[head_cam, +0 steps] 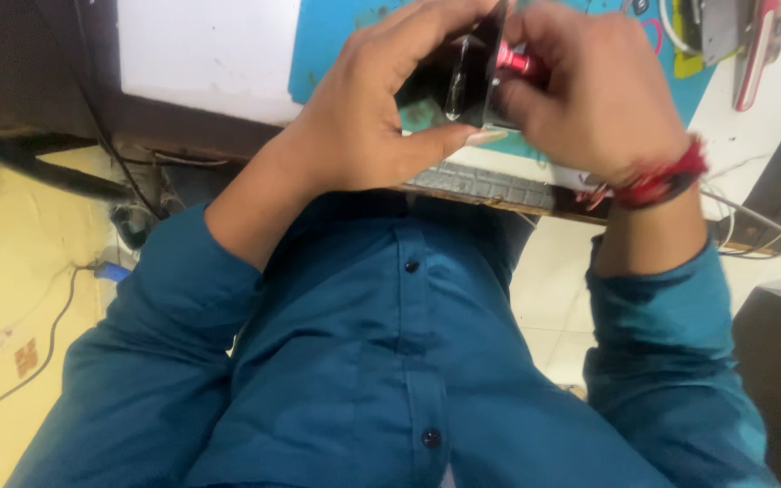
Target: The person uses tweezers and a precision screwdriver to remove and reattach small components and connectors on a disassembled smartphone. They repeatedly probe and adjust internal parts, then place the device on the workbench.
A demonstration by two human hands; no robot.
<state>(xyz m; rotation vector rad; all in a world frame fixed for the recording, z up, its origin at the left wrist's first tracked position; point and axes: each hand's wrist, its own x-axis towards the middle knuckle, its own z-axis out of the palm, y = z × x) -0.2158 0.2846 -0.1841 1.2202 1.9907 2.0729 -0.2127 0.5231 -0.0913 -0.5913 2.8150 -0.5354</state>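
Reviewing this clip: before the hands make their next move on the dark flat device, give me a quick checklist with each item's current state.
1. Left hand grips the dark flat device: ok.
2. Right hand holds the red-handled tool: ok.
3. Tool tip seated on the device: cannot tell, fingers hide it.
4. Device supported over the blue mat: ok.
5. Picture sharp enough to judge contact: not ok, blurred.
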